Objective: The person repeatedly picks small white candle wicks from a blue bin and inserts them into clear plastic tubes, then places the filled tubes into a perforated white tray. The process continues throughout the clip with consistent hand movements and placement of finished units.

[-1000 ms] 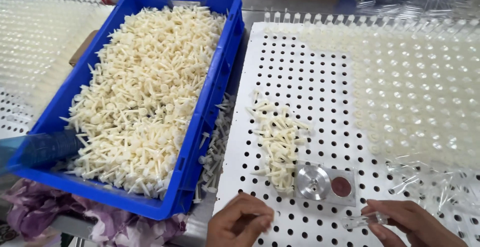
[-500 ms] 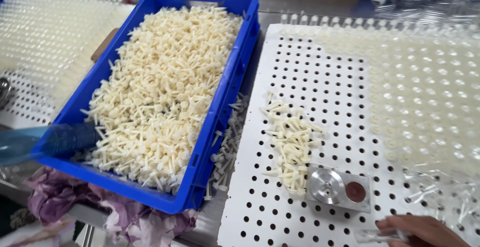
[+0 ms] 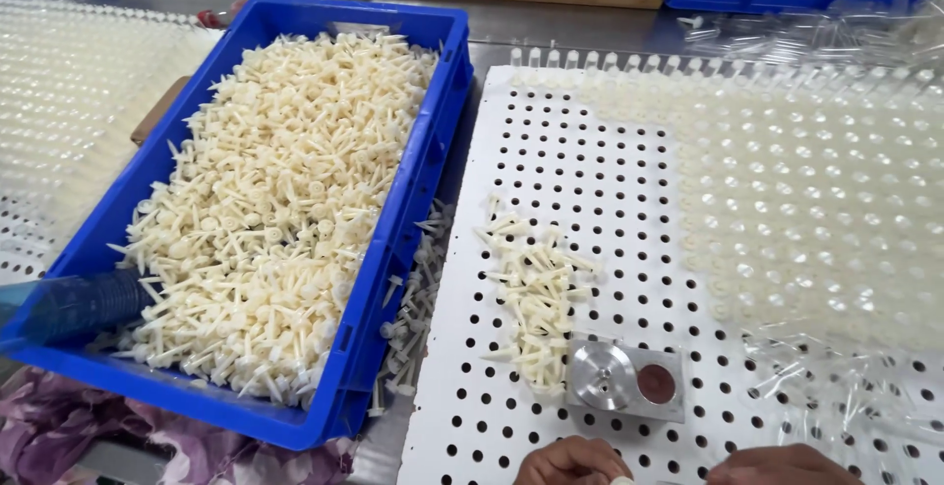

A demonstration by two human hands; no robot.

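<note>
While both hands sit low at the near edge of the white perforated board (image 3: 590, 200), this is how the scene lies:

Surroundings: a blue crate (image 3: 413, 210) heaped with cream plastic pegs (image 3: 275, 200) stands just beside the board's left edge; a few pegs have spilled into the gap between crate and board. A bluish translucent scoop (image 3: 74, 303) lies in the crate's near left corner. Purple crumpled cloth (image 3: 59, 436) shows under the crate's near rim.

Far side: clear plastic tubes (image 3: 816, 180) stand in the board's holes, filling its right and far part; loose clear ones lie near the right near corner.

In the way: a small metal block (image 3: 626, 381), with a round silver disc and a dark red round spot on top, lies on the board just beyond the hands, between them and the loose pegs.

Loose pegs: a small pile of cream pegs (image 3: 536, 293), thin stems with wider heads, lies scattered lengthwise on the board's middle, touching the block's left side.

Left hand (image 3: 573, 462): only knuckles show at the near edge; fingers curled together, with a small pale piece at the fingertips; whether it clamps that piece cannot be told.

Right hand (image 3: 782, 465): just beside the left, mostly cut off; its grip cannot be told.

Pile against hands: beyond and slightly left of the left hand, near but apart.
</note>
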